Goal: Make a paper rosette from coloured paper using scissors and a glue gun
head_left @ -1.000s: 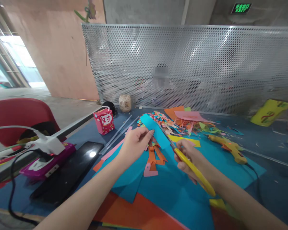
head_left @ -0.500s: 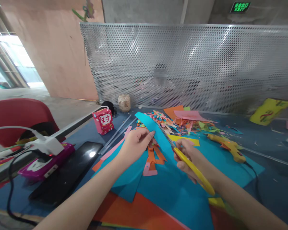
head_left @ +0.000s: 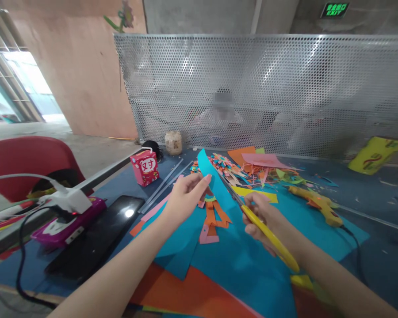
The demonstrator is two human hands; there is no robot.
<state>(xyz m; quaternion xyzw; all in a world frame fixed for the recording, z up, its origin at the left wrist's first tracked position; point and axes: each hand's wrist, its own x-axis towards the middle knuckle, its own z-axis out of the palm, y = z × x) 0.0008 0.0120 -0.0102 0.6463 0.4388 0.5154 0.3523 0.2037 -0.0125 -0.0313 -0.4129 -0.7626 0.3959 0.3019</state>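
Between thumb and fingers, my left hand (head_left: pixel 189 194) pinches a strip of blue paper (head_left: pixel 215 176) that stands up and leans to the left. My right hand (head_left: pixel 262 221) grips yellow-handled scissors (head_left: pixel 268 236), their blades lying along the right edge of the strip. Whether the blades are parted I cannot tell. Below the hands, an orange paper piece with folded legs (head_left: pixel 214 214) and pink ends rests on large blue paper sheets (head_left: pixel 239 265).
A yellow glue gun (head_left: pixel 316 205) lies to the right, its cord trailing forward. Paper scraps (head_left: pixel 262 170) and paper flowers (head_left: pixel 223 163) are piled at the back. On the left are a phone (head_left: pixel 96 238), a purple power strip (head_left: pixel 69 225) and a pink drink carton (head_left: pixel 145 165).
The blue strip has swung more upright, its tip shifting right and up. My left hand stays pinched on it, and the scissors keep nearly the same place beside it.
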